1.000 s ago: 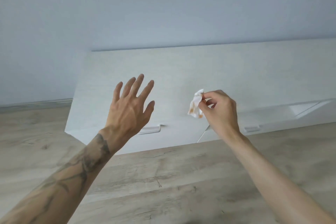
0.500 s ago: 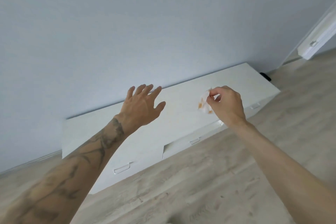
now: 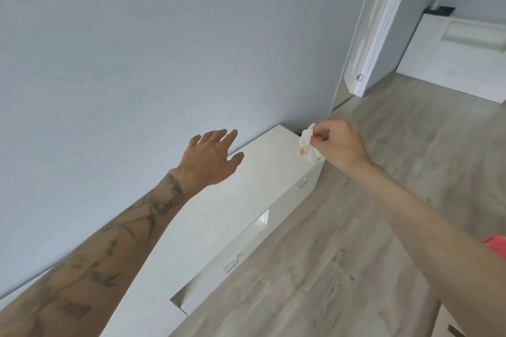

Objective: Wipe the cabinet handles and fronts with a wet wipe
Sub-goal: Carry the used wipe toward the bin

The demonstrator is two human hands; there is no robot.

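Above the white cabinet (image 3: 262,172), the right hand (image 3: 339,145) pinches the stained wet wipe (image 3: 306,146), the left hand (image 3: 210,161) spreads empty, and the view now turns to the doorway (image 3: 388,22), so wiping seems done.

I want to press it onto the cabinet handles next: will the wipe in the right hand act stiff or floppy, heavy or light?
Probably floppy: the wipe hangs crumpled below the right hand, which pinches only its top. Likely very light, since a fingertip pinch carries it. It would probably fold rather than push flat.
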